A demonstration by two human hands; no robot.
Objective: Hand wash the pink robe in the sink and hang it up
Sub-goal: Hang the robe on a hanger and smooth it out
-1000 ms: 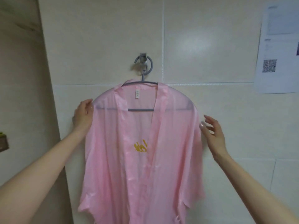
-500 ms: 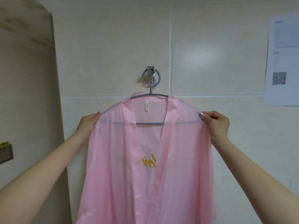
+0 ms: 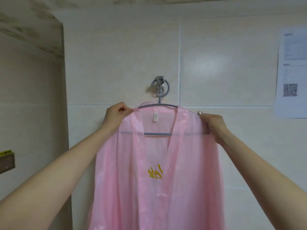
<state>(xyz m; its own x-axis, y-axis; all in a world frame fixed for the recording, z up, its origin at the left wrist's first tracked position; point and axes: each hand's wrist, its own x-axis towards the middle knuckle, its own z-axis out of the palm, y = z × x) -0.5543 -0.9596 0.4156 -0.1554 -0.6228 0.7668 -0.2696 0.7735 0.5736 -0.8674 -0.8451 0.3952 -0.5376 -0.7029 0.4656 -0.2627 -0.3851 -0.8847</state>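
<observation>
The sheer pink robe with a yellow embroidered word on its front hangs on a grey hanger, whose loop sits on a metal wall hook. A white label shows inside the collar. My left hand pinches the robe's collar edge at the upper left, close to the hanger's top bar. At the robe's right shoulder, my right hand grips the fabric over the end of the hanger. No sink is in view.
Pale glossy wall tiles lie behind the robe. A white paper notice with a QR code is stuck to the wall at the right. A recessed doorway or niche opens at the left, with a small box on its wall.
My left hand has moved from the robe's left shoulder up to the collar and now pinches it. My right hand stays gripping the right shoulder. The view has tilted upward.
</observation>
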